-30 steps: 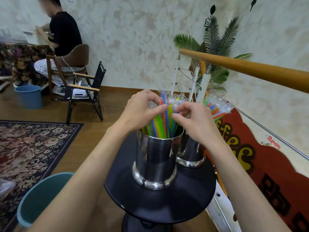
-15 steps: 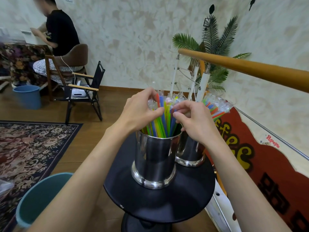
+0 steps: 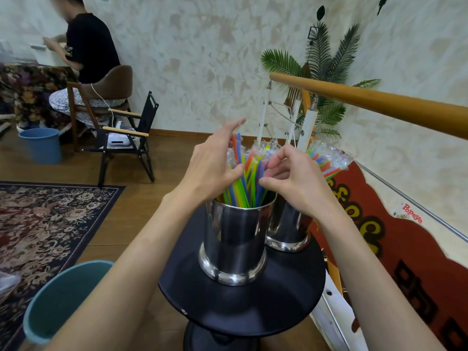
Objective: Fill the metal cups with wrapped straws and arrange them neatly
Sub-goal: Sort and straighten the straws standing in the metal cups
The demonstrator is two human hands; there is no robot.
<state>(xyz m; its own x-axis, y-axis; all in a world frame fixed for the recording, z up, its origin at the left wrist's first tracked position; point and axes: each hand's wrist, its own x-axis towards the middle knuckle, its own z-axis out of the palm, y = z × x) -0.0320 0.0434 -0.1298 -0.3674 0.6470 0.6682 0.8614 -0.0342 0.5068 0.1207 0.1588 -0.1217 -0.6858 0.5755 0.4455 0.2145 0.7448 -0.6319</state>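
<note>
Two shiny metal cups stand on a small round black table [image 3: 253,307]. The front cup [image 3: 234,239] holds a bunch of coloured wrapped straws [image 3: 249,178] standing upright. The back cup [image 3: 286,231] stands to its right, touching it, and its straws [image 3: 329,160] lean right. My left hand [image 3: 215,163] is at the left side of the front bunch, fingers spread and mostly straight, thumb against the straws. On the bunch's right side is my right hand [image 3: 291,178], its curled fingers and thumb pinching some straws.
A teal bucket [image 3: 63,297] stands on the floor at lower left by a patterned rug [image 3: 50,219]. A wooden handrail [image 3: 367,102] runs along the right above a red sign. A folding chair [image 3: 126,138], a blue bin [image 3: 41,145] and a seated person [image 3: 86,51] are behind.
My left hand has opened from a pinch, its fingers now spread and raised beside the straws. My right hand stays curled at the bunch. The straws stand a little more spread.
</note>
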